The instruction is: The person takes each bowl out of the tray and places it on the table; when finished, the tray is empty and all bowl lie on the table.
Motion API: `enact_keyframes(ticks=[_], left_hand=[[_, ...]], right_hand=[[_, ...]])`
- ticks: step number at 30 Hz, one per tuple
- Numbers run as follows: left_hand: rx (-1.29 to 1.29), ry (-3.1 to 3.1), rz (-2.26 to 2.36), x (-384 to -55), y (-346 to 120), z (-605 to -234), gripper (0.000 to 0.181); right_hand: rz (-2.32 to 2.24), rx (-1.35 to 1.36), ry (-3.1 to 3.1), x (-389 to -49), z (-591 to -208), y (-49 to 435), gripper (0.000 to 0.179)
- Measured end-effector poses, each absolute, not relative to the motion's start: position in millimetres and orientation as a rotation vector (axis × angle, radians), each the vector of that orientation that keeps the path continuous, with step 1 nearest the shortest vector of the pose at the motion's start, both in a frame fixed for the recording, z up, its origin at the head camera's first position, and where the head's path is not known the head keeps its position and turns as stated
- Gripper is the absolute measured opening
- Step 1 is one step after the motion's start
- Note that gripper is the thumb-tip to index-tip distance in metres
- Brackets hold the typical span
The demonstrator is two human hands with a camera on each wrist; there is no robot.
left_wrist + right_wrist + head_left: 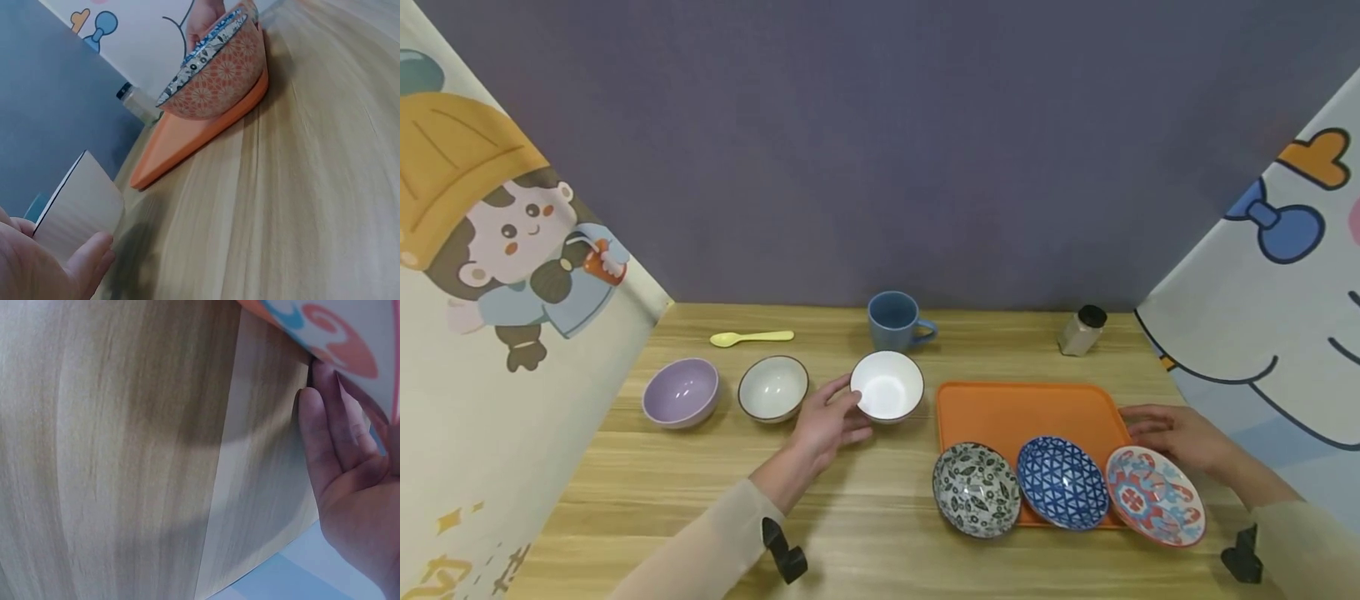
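Observation:
My left hand [827,425] grips a white bowl [889,387] with a thin dark rim, fingers along its side and beneath it. In the left wrist view this bowl [84,203] is tilted, with its shadow on the wood below. My right hand [1187,437] is at the right edge of the orange tray [1022,408], beside a bowl with a red and blue pattern [1156,496]. Its fingers [319,437] extend beneath that bowl's rim in the right wrist view. A blue-patterned bowl [1063,483] and a black-and-white leaf-patterned bowl [976,490] tilt along the tray's front edge.
A grey-white bowl [772,389] and a purple bowl [681,393] stand to the left, with a yellow spoon [752,337] behind them. A blue mug [892,323] stands behind the white bowl. A black-capped jar [1082,331] is behind the tray, near the back wall [887,167].

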State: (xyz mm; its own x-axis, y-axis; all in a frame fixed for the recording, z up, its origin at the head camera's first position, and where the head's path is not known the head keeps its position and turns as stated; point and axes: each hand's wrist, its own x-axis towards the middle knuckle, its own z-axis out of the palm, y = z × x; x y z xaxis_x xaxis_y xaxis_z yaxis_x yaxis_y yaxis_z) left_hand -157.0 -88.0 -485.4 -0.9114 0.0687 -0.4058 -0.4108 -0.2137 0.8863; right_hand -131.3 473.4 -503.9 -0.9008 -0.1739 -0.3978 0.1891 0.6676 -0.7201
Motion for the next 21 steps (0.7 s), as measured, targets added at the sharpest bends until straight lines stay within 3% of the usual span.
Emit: enact_keyframes(ticks=[21], left_hand=[[-0.44,1.806,2.172,-154,-101,-497,0.053]], right_hand=[[-1.093,0.003,2.477,-130,-502,471,0.055]])
